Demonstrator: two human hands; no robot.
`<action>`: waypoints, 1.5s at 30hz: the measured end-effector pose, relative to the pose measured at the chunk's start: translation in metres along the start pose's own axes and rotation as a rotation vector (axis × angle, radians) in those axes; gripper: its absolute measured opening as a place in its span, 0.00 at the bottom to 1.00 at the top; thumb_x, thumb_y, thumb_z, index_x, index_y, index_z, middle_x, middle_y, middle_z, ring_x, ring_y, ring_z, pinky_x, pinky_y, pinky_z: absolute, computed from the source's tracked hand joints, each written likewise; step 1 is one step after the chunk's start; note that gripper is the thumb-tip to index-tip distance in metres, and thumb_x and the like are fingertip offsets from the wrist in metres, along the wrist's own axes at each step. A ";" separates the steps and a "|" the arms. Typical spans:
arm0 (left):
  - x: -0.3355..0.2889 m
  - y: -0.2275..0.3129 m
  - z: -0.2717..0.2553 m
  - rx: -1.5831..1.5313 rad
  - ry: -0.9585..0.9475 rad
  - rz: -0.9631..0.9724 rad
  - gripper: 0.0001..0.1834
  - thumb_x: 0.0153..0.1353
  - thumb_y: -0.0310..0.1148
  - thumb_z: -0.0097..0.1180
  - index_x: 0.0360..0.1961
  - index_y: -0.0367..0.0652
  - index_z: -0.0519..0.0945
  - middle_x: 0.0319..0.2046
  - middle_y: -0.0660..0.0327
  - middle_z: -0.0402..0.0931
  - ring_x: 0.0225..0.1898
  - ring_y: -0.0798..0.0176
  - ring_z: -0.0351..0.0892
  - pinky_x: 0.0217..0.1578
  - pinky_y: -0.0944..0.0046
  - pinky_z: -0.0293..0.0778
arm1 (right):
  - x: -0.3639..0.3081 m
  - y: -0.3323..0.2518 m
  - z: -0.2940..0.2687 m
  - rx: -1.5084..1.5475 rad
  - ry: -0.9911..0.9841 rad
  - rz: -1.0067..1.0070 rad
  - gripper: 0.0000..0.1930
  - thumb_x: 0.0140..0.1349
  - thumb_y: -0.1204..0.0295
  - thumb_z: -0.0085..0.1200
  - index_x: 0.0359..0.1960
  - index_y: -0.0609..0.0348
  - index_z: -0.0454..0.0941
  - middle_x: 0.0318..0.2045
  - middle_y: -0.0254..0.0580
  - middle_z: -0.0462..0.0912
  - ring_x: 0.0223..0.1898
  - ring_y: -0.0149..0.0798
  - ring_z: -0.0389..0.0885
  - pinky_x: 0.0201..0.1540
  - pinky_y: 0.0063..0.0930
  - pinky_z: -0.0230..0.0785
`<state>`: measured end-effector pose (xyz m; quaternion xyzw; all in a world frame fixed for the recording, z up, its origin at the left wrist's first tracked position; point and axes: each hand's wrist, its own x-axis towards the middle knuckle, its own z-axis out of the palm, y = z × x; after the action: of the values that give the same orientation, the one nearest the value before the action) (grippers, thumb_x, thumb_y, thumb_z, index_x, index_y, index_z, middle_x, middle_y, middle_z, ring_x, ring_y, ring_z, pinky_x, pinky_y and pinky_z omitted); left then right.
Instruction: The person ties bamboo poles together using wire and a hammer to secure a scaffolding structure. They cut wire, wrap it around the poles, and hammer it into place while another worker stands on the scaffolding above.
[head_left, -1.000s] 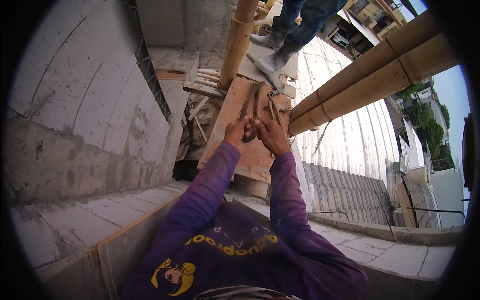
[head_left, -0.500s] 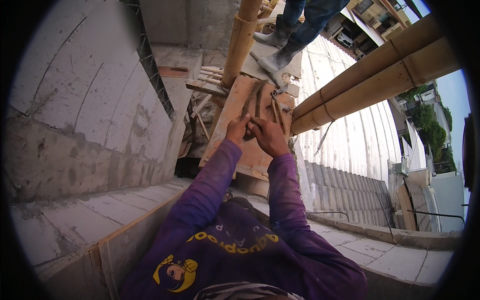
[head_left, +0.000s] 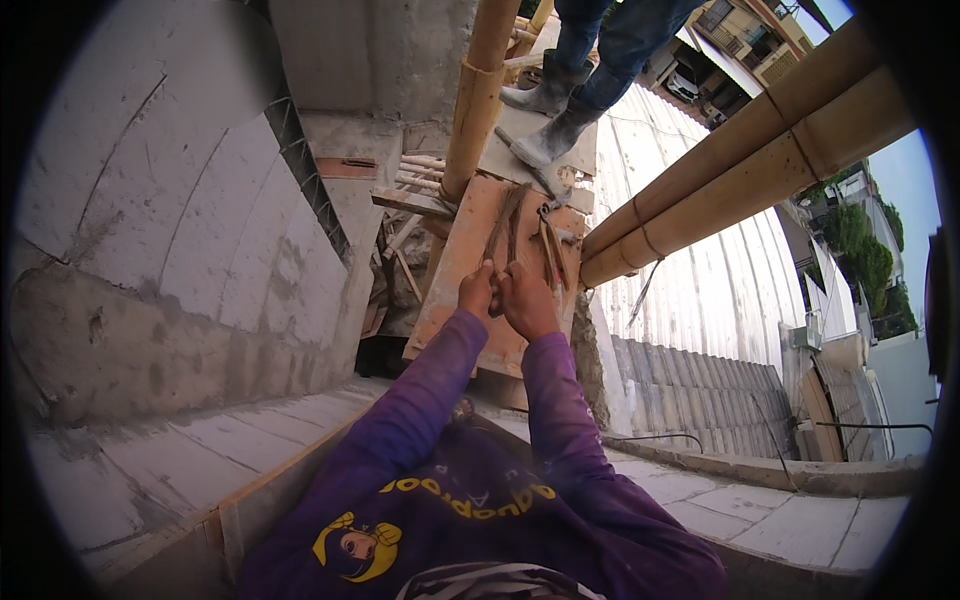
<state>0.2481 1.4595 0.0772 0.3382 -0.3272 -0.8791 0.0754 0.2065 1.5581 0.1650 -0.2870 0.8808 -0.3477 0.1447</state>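
Note:
My left hand (head_left: 476, 290) and my right hand (head_left: 527, 302) are held close together over an orange-brown board (head_left: 440, 318). Both are closed, fingertips pinched at the near end of a bundle of thin brown wire (head_left: 508, 215). The bundle lies looped on the board and runs away from me; its part inside my fingers is hidden. Just right of the bundle rests a pair of long-handled pincers (head_left: 550, 245), apart from my hands.
Thick bamboo poles (head_left: 740, 185) cross at the right, and an upright bamboo pole (head_left: 475, 110) stands beyond the board. A co-worker's grey boots (head_left: 548, 135) are at the far end. A block wall (head_left: 180, 190) rises at left; corrugated roofing (head_left: 700, 260) lies below right.
The board, bundle and hands sit slightly lower in view. My right hand has drawn in closer to my left, with the wrist turned more upright. The pincers stay beside the bundle.

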 end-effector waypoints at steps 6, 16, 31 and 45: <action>0.004 -0.012 0.005 -0.124 0.212 0.011 0.17 0.75 0.45 0.50 0.34 0.45 0.78 0.20 0.68 0.69 0.17 0.69 0.68 0.16 0.63 0.59 | -0.006 0.009 0.025 -0.371 -0.024 -0.136 0.15 0.70 0.62 0.49 0.39 0.61 0.79 0.29 0.58 0.85 0.35 0.61 0.86 0.42 0.53 0.77; -0.010 -0.013 -0.011 -0.357 -0.231 -0.021 0.21 0.76 0.51 0.47 0.34 0.45 0.78 0.20 0.69 0.70 0.15 0.69 0.64 0.20 0.69 0.62 | -0.013 0.025 0.006 0.075 0.091 0.073 0.19 0.74 0.64 0.41 0.37 0.64 0.81 0.33 0.58 0.86 0.36 0.58 0.86 0.40 0.50 0.77; 0.025 -0.027 -0.003 -0.262 0.211 -0.083 0.21 0.76 0.51 0.47 0.33 0.47 0.79 0.23 0.64 0.76 0.23 0.63 0.78 0.22 0.64 0.74 | -0.028 0.009 0.021 -0.242 -0.019 0.025 0.12 0.68 0.66 0.51 0.44 0.60 0.81 0.36 0.60 0.86 0.40 0.62 0.84 0.46 0.54 0.74; 0.016 -0.012 0.000 -0.402 -0.024 0.001 0.19 0.79 0.49 0.38 0.36 0.48 0.72 0.15 0.66 0.61 0.12 0.66 0.54 0.22 0.62 0.67 | -0.120 -0.060 -0.021 0.028 0.011 -0.012 0.10 0.70 0.66 0.51 0.41 0.62 0.77 0.33 0.62 0.83 0.38 0.64 0.82 0.41 0.52 0.71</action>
<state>0.2366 1.4628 0.0609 0.3055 -0.1463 -0.9307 0.1379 0.3162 1.6061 0.2280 -0.2885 0.8749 -0.3625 0.1416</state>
